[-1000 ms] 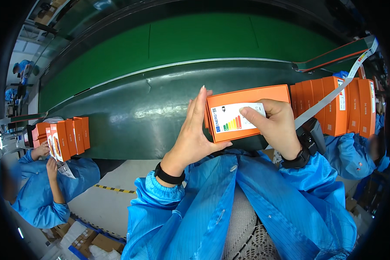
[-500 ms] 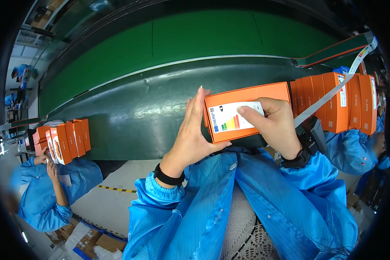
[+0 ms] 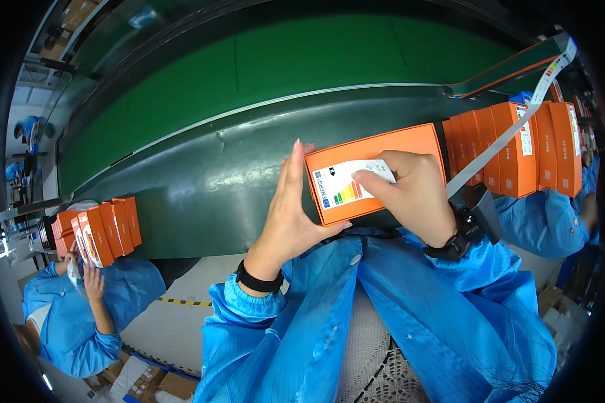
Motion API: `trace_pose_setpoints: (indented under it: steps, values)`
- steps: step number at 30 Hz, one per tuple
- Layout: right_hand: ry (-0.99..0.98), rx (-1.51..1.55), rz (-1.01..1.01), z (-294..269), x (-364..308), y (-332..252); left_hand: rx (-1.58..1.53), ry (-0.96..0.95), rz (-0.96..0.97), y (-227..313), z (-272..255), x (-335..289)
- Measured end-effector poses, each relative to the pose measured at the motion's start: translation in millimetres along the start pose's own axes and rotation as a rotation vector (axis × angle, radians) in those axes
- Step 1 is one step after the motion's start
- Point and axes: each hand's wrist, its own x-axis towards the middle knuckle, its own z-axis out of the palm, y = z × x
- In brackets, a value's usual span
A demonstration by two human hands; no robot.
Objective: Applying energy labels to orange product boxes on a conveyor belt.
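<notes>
An orange box (image 3: 410,139) lies before me, tilted a little, its right end higher than its left. My left hand (image 3: 288,208) grips the box's left end, thumb along the near edge and fingers stretched up along the far side. A white energy label (image 3: 343,190) with coloured bars lies over the left part of the lid. On it, the thumb of my right hand (image 3: 417,191) presses near the middle, while its other fingers curl at the label's right end. That end bends up slightly under the hand.
A label strip (image 3: 494,148) slants from the upper right down behind my right wrist. Orange boxes (image 3: 511,151) stand in a row at the right, and more orange boxes (image 3: 107,228) at the left near a co-worker (image 3: 94,302). Beyond the dark bench (image 3: 202,181) runs a green belt (image 3: 302,57).
The box and both hands have shifted slightly left in the picture. My right thumb has slid a little along the label, which lies flatter at its left part. The background has shifted slightly too.
</notes>
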Motion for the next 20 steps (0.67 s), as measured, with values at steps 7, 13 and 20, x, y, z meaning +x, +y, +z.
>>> trace_pose_setpoints:
  steps: [7,13,20]
  values:
    - [0.066,-0.105,-0.107,0.4,-1.2,0.5,0.051,-0.030,-0.063,0.8,1.5,-1.4]
    - [0.014,-0.534,0.140,-29.2,3.4,-7.0,0.080,-0.018,-0.086,2.1,-1.5,-4.2]
    - [0.067,-0.437,-0.591,-0.3,-23.8,4.3,0.022,-0.003,-0.093,-1.6,3.0,-4.3]
